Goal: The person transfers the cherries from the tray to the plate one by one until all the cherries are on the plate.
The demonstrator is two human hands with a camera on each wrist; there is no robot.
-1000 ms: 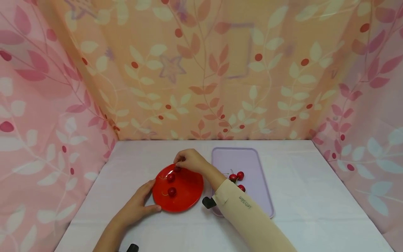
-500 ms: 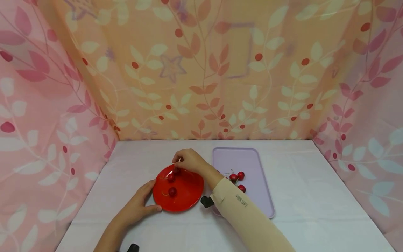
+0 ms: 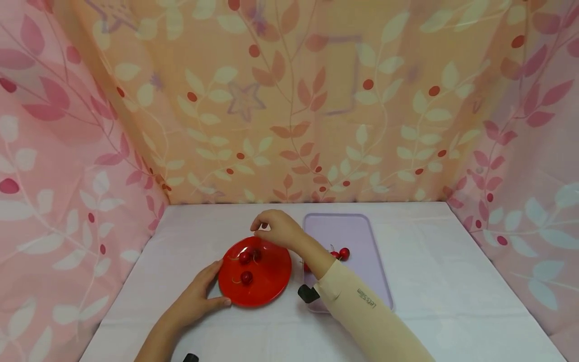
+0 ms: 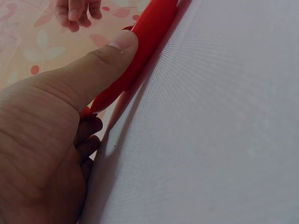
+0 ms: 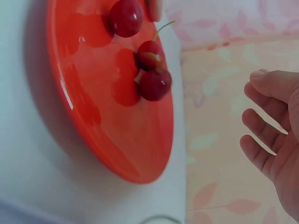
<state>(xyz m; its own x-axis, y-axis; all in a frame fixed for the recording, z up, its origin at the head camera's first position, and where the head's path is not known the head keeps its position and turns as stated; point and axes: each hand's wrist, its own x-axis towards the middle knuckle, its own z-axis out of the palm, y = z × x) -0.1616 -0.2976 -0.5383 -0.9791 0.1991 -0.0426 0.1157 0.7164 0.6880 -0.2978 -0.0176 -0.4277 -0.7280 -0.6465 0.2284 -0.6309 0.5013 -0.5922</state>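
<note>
**Cherries: three on the plate below my empty right hand, the rest back by my forearm**

Cherries [image 3: 247,260] on the red plate [image 3: 271,281]: three, lying just under and slightly toward me from my right hand [image 3: 277,229]. Two of them touch, stems up; the third sits a little nearer my body. The right wrist view shows the same trio [image 5: 145,56] grouped on the far half of the plate [image 5: 107,135].

Right hand: hovers over the plate's far rim, fingers loosely curled, fingertips [image 5: 254,123] apart, nothing held. No stem, no fruit between the fingers in either view.

Left hand [image 3: 199,296]: rests on the cloth at the plate's near-left edge. Thumb [image 4: 110,58] pressed flat against the rim [image 4: 149,32], other fingers tucked low beside it. Steadying touch rather than a wrap-round hold, as far as I can tell.

Key relation: remaining cherries [image 3: 340,253] lie on the lilac tray [image 3: 357,234], to the right of my right hand and back toward my elbow, partly hidden by my forearm. I see two clearly and a red speck by the sleeve; exact count uncertain. The right hand is much the nearer one to them; the left has the whole plate between it and the tray.

Tray's long axis runs away from me, alongside the plate, nearly touching it.
</note>
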